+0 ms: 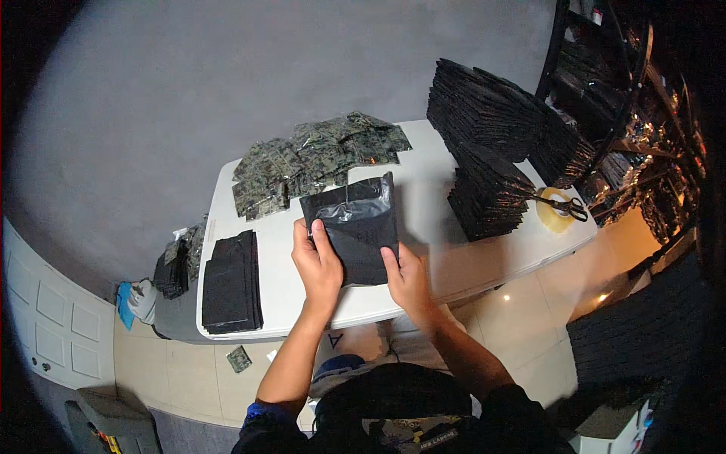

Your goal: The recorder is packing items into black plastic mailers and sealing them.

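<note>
Between my two hands, above the front part of the white table (302, 306), is a folded black garment in a clear plastic bag (363, 242). My left hand (318, 261) grips its left side, thumb on top. Along the lower right side, my right hand (406, 276) holds it, with the thumb on the front face. The fingers beneath the package are hidden. Behind it lie several camouflage-patterned packages (318, 155) in clear plastic. To the left rests a small stack of folded black cloth pieces (231, 284).
Tall stacks of black folded pieces (491, 113) fill the table's right back. Black scissors (563, 203) lie on a tape roll (554, 216) near the right edge. A dark rack (635, 98) stands beyond. One camouflage piece (239, 359) lies on the floor; a white door (64, 318) is at left.
</note>
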Action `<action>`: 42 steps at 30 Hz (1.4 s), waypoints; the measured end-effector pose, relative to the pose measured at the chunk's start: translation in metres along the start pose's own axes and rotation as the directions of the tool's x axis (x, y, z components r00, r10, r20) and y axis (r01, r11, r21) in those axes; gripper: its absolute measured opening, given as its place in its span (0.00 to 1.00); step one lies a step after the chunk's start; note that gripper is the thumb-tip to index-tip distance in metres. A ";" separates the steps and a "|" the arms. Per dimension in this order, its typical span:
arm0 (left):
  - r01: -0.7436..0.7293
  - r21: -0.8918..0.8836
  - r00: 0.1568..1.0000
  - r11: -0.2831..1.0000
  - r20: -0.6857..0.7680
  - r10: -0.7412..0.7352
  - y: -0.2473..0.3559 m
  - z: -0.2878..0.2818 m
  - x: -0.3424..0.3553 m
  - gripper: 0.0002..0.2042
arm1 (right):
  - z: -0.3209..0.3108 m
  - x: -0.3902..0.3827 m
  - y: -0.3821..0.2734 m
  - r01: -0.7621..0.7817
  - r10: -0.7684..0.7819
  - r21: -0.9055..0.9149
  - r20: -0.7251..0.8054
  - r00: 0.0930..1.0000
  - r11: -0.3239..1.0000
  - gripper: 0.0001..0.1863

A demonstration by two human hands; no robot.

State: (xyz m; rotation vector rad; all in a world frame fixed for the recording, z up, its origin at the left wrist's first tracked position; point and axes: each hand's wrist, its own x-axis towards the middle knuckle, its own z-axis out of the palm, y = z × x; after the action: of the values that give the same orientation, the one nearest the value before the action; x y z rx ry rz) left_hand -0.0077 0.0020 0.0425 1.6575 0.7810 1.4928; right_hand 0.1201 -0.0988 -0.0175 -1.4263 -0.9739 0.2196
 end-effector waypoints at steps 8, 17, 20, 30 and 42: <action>0.066 -0.151 0.987 0.986 0.152 -0.043 -0.020 -0.009 0.009 0.05 | -0.021 0.057 -0.013 0.011 -0.028 0.212 0.075 0.997 0.977 0.08; -0.059 -0.257 0.905 0.965 0.395 0.160 0.007 -0.020 0.044 0.08 | -0.023 0.079 -0.032 0.196 -0.204 0.280 0.002 0.979 0.940 0.05; -0.126 -0.203 0.901 0.971 0.386 0.198 0.012 -0.027 0.056 0.07 | -0.019 0.081 -0.037 0.161 -0.183 0.454 0.006 0.983 0.876 0.06; -0.143 -0.241 0.891 0.960 0.390 0.231 0.022 -0.029 0.060 0.07 | -0.025 0.079 -0.043 0.160 -0.183 0.336 0.037 0.982 0.928 0.06; -0.157 -0.198 0.829 0.967 0.505 0.238 0.025 -0.028 0.056 0.04 | -0.021 0.071 -0.058 0.086 -0.089 0.301 -0.006 0.996 0.950 0.07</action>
State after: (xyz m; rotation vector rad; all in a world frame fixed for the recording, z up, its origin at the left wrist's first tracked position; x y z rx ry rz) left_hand -0.0291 0.0399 0.0943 1.9484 0.1926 1.1018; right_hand 0.1538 -0.0789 0.0682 -1.1012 -0.9626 0.2950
